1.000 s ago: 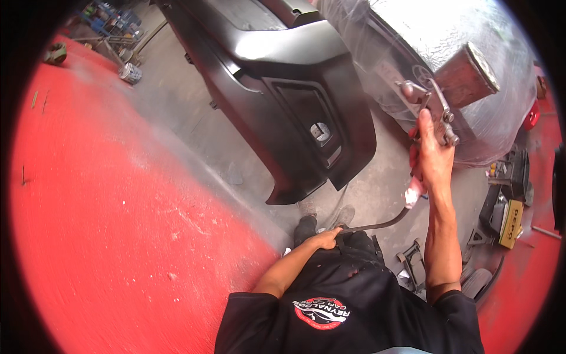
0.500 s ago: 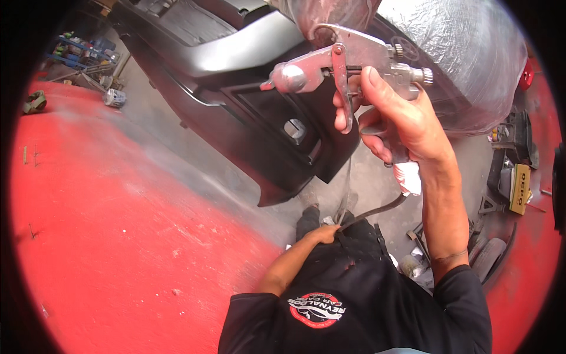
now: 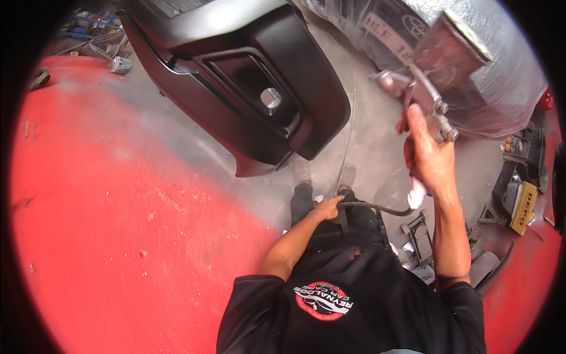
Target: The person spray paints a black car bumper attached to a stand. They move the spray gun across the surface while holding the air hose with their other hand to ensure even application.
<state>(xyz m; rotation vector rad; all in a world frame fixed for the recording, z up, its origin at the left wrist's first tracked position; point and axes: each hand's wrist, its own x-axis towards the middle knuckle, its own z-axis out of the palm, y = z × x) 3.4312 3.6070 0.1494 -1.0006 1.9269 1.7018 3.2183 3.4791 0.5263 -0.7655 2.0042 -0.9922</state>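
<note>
A metal paint spray gun [image 3: 427,94] is gripped in my right hand [image 3: 435,156], with its cup [image 3: 451,53] on top and its nozzle pointing left. The hand's fingers wrap round the handle; motion blurs the trigger. White wrapping covers the bottom of the handle, where a dark air hose [image 3: 380,207] joins. My left hand [image 3: 326,209] is closed on that hose in front of my legs. A matte black car bumper [image 3: 315,82] stands to the left of the gun, apart from it, with a square opening in its side.
A car under clear plastic sheeting [image 3: 501,97] stands just behind the gun. The red wall [image 3: 118,236] runs along my left. To the right lie a yellow plate [image 3: 523,207], dark parts and a tyre [image 3: 484,268]. A bucket [image 3: 121,65] and clutter sit far left. A thin line crosses the floor.
My right hand has carried the spray gun rightward and down in view, away from the bumper, and its cup now shows fully. My left hand still holds the hose. The view has shifted.
</note>
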